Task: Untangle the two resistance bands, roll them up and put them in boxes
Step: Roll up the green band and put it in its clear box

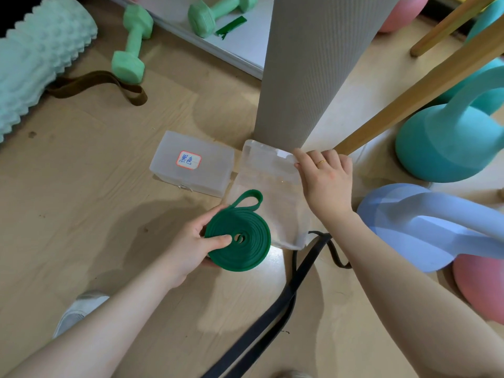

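My left hand (196, 241) grips a dark green resistance band (240, 238) rolled into a flat coil, with one loose loop sticking out at its top. The coil hovers over the near corner of a clear plastic box (272, 184) lying open on the floor. My right hand (326, 178) rests on that box's far right edge and holds its raised lid. A second clear box (193, 163) with a red-bordered label lies shut just to the left. The black resistance band (283, 304) lies unrolled on the floor, running from below the open box toward the bottom edge.
A grey rolled mat (308, 69) stands upright right behind the boxes. Teal (447, 143), blue (425, 225) and pink (480, 290) kettlebells crowd the right. Wooden legs (425, 85) slant across the upper right. Green dumbbells (133, 47), a mint foam roller (35, 61) and a brown band (101, 83) lie at the left.
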A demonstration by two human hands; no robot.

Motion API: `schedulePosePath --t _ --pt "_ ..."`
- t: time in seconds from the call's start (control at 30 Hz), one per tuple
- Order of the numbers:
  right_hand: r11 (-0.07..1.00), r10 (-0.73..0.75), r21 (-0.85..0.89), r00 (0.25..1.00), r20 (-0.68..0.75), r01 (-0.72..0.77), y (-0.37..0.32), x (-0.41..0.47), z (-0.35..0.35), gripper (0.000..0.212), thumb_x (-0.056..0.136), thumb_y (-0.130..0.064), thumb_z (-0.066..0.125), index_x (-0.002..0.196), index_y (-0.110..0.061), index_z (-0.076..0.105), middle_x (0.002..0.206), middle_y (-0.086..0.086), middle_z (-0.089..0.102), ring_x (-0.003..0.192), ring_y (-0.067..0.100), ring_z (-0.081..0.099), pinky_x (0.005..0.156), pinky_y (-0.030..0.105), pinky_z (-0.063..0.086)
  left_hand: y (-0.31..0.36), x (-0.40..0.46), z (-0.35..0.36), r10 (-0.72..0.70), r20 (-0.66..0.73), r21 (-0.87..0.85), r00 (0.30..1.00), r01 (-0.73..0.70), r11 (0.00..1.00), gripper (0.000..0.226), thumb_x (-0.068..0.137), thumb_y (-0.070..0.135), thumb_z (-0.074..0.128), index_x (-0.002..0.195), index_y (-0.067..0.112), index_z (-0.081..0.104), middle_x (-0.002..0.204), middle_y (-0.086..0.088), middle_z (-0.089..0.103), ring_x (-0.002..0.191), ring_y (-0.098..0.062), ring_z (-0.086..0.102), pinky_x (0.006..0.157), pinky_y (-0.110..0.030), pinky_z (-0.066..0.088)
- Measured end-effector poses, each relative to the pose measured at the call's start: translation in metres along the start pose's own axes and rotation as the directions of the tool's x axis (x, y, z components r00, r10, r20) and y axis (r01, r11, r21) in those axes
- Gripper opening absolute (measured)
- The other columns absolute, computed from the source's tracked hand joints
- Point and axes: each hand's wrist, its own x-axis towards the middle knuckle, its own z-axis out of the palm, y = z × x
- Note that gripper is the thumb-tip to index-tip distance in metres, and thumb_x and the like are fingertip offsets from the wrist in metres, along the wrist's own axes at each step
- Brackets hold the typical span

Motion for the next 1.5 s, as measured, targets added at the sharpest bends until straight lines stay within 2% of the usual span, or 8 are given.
schedulePosePath --t 0.33,0.43,0.57,0.77,0.9,1.07,1.3,1.5 --pt "0.963 0.141 0.213 0.983 0.118 -0.164 -0.037 -0.004 0.035 0.032 0.084 -0.023 0.051 0.114 -0.016 0.058 0.111 0.007 0.05 0.098 0.025 0.042 0.081 0.039 0.036 0.001 0.029 0.006 -0.031 0.055 0.023 0.998 0.029 0.999 0.054 0.086 0.002 0.059 0.119 0.045 0.053 0.109 0.003 0.067 0.09 -0.022 0.068 0.056 -0.03 0.055" --pt "0.761 0.114 0.571 0.93 0.349 -0.308 -0.047 -0.036 0.013 0.037 0.09 -0.032 0.044 0.117 -0.011 0.058 0.117 0.009 0.052 0.106 0.025 0.05 0.085 0.033 0.042 -0.004 0.046 0.012 -0.044 0.055 0.105 0.997 0.038 0.994 0.053 0.086 0.002 0.059 0.12 0.043 0.054 0.111 0.001 0.064 0.096 -0.026 0.064 0.06 -0.036 0.058" --pt "0.525 -0.093 0.671 0.748 0.657 -0.524 -0.037 -0.078 0.004 0.061 0.088 -0.045 0.045 0.142 -0.018 0.032 0.147 -0.003 0.031 0.132 0.01 0.032 0.109 0.033 0.034 -0.009 0.056 0.019 -0.015 0.12 0.2 0.993 -0.009 0.98 0.055 0.086 -0.001 0.058 0.123 0.038 0.052 0.111 0.002 0.064 0.099 -0.018 0.062 0.062 -0.024 0.055" --pt "0.793 -0.28 0.59 0.77 0.574 -0.152 -0.027 -0.093 0.01 0.126 0.055 -0.085 0.05 0.146 -0.005 0.016 0.133 0.015 0.036 0.123 0.025 0.036 0.105 0.036 0.033 -0.012 0.07 0.027 -0.005 0.143 0.272 0.99 -0.035 0.962 0.053 0.087 0.004 0.059 0.128 0.037 0.05 0.112 0.005 0.062 0.1 -0.014 0.06 0.065 -0.028 0.055" --pt "0.826 -0.238 0.547 0.796 0.556 -0.135 -0.03 -0.092 0.029 0.12 0.05 -0.074 0.067 0.138 -0.002 0.027 0.125 0.016 0.042 0.116 0.032 0.044 0.1 0.043 0.042 -0.017 0.078 0.031 -0.001 0.105 0.249 0.994 -0.026 0.968 0.049 0.088 0.006 0.058 0.127 0.032 0.048 0.115 0.003 0.06 0.101 -0.017 0.059 0.067 -0.035 0.058" --pt "0.822 -0.164 0.541 0.836 0.524 -0.178 -0.037 -0.091 0.041 0.109 0.052 -0.063 0.075 0.132 0.001 0.036 0.129 0.014 0.047 0.119 0.031 0.046 0.104 0.03 0.029 -0.025 0.089 0.03 0.033 -0.031 0.303 0.999 -0.023 0.953 0.036 0.087 0.016 0.061 0.112 0.027 0.036 0.119 -0.004 0.047 0.103 -0.026 0.057 0.064 -0.038 0.058" --pt "0.799 0.011 0.489 0.823 0.568 -0.349 -0.043 -0.101 0.046 0.11 0.048 -0.064 0.067 0.135 -0.003 0.036 0.129 0.008 0.046 0.117 0.028 0.044 0.102 0.038 0.036 -0.036 0.092 0.02 0.213 0.166 0.706 0.963 -0.267 0.656 0.07 0.084 0.031 0.063 0.144 0.019 0.028 0.143 0.0 0.035 0.131 -0.017 0.035 0.109 -0.039 0.033" --pt "0.812 0.028 0.463 0.817 0.576 -0.355 -0.046 -0.102 0.046 0.108 0.05 -0.062 0.071 0.135 -0.004 0.038 0.131 0.007 0.047 0.116 0.029 0.044 0.099 0.033 0.034 -0.037 0.083 0.006 0.305 0.326 0.854 0.895 -0.417 0.311 0.061 0.081 0.037 0.066 0.133 0.014 0.043 0.141 -0.004 0.04 0.132 -0.021 0.028 0.107 -0.031 0.026"
